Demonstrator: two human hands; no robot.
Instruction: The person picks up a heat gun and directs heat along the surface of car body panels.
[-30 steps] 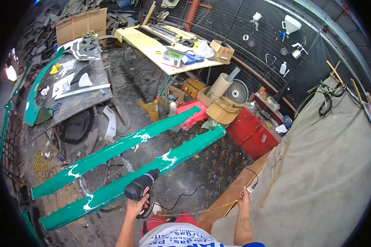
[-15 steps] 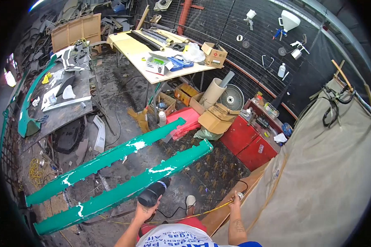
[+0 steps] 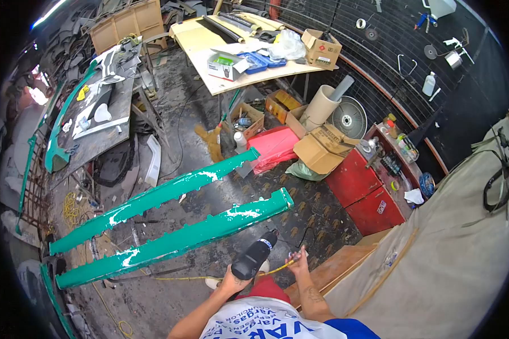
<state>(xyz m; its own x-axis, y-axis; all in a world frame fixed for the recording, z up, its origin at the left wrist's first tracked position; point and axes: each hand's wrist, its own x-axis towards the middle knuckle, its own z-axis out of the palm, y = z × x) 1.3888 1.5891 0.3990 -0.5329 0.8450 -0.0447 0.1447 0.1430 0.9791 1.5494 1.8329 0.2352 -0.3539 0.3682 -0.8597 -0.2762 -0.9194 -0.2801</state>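
Note:
My left hand (image 3: pixel 232 281) is closed round the handle of a black power tool (image 3: pixel 251 259), whose nose points up and to the right. Close by on the right, my right hand (image 3: pixel 298 261) grips a yellow cord (image 3: pixel 277 269) near its end, by a dark cable. That cord runs leftward, low in front of my body, over the floor. Beyond the tool lie two long green panels (image 3: pixel 181 241) (image 3: pixel 158 198) side by side, each with white patches. The nearer panel's right end is just above the tool; the two look apart.
A red cabinet (image 3: pixel 363 195) with bottles on top stands at the right, beside a grey cloth cover (image 3: pixel 430 265). Cardboard boxes (image 3: pixel 322 150) and a fan (image 3: pixel 346 117) are behind. Farther back are a yellow-topped table (image 3: pixel 209 79) and, left, a cluttered dark table (image 3: pixel 110 135).
The view has shifted. Both hands are closer together, with the tool moved right, off the nearer panel. The cord and power tool are still held.

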